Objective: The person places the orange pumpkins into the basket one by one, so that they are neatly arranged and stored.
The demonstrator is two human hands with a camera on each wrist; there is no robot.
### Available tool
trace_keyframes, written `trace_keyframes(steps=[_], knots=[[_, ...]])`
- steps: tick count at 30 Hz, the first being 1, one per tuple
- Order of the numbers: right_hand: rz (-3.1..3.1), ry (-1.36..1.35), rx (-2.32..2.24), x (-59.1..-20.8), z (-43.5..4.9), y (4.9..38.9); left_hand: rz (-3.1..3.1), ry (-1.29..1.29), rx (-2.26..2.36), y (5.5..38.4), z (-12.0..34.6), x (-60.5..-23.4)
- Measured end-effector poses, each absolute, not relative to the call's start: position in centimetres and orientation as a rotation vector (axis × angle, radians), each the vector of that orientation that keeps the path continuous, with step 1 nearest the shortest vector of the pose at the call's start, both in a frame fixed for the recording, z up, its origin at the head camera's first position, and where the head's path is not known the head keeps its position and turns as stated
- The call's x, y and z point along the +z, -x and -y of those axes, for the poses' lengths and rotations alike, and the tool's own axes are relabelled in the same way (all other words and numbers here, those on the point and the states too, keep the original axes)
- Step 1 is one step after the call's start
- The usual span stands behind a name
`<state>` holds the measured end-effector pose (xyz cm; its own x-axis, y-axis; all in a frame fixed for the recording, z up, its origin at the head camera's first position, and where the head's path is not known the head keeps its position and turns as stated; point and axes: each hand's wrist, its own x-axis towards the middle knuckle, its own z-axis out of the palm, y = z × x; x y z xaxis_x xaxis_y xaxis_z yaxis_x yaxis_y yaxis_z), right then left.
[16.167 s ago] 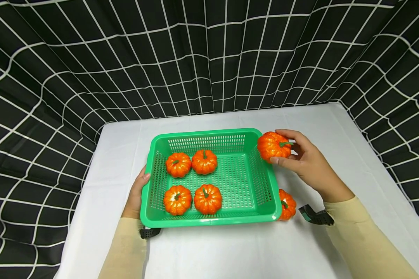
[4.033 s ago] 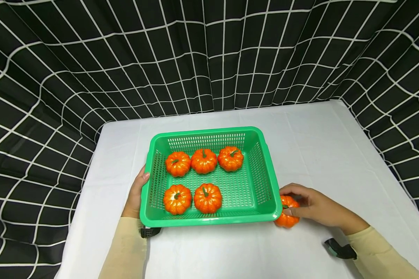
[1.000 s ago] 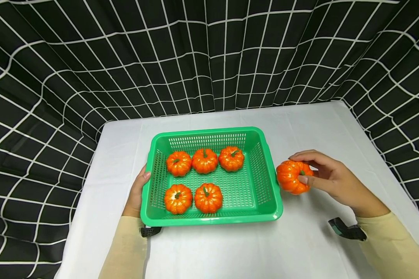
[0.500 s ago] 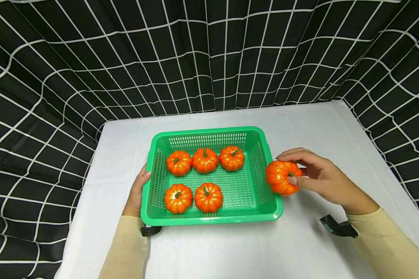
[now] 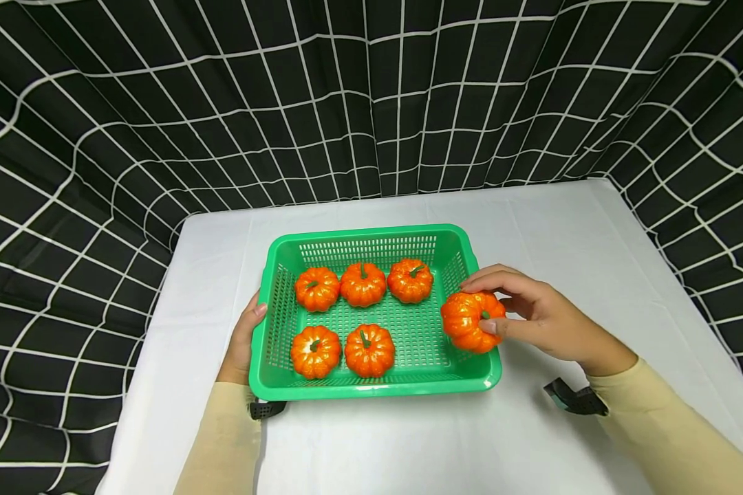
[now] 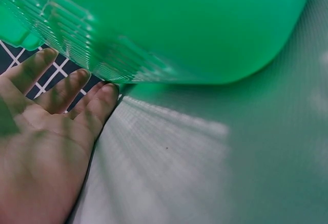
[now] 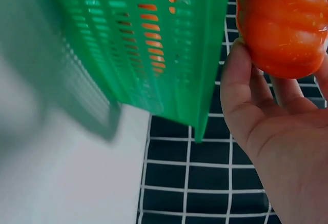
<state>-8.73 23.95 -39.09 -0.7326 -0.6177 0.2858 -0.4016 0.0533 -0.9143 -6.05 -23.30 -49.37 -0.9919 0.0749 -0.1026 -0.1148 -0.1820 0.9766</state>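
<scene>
A small orange pumpkin (image 5: 467,322) with a green stem is in my right hand (image 5: 532,316), above the right rim of a green plastic basket (image 5: 371,392). Thumb and fingers grip it from its right side; the right wrist view shows the fingers around the pumpkin (image 7: 284,26), clear of the basket wall (image 7: 154,44). My left hand (image 5: 240,344) holds the basket's left side, the thumb tip on the rim. In the left wrist view the fingers of that hand (image 6: 56,131) reach up to the slotted outer wall (image 6: 77,24).
Inside the basket are several more pumpkins: a back row of three, including the rightmost pumpkin (image 5: 411,280), and a front pair, including the front left pumpkin (image 5: 316,353). A white cloth (image 5: 371,447) covers the table. Black curtains (image 5: 322,103) with white grid lines surround it.
My right hand has picked up the last pumpkin from beside the basket and moved it left over the rim. Earlier, another pumpkin was placed at the back right. My left hand has stayed put.
</scene>
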Motion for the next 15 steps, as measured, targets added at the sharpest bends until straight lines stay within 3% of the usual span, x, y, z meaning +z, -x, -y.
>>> trace_keyframes(steps=[15], knots=[[-2.056, 1.079, -1.654, -39.4, -21.0, 9.1, -1.911, 0.047, 2.34, 6.0, 23.3, -49.4]])
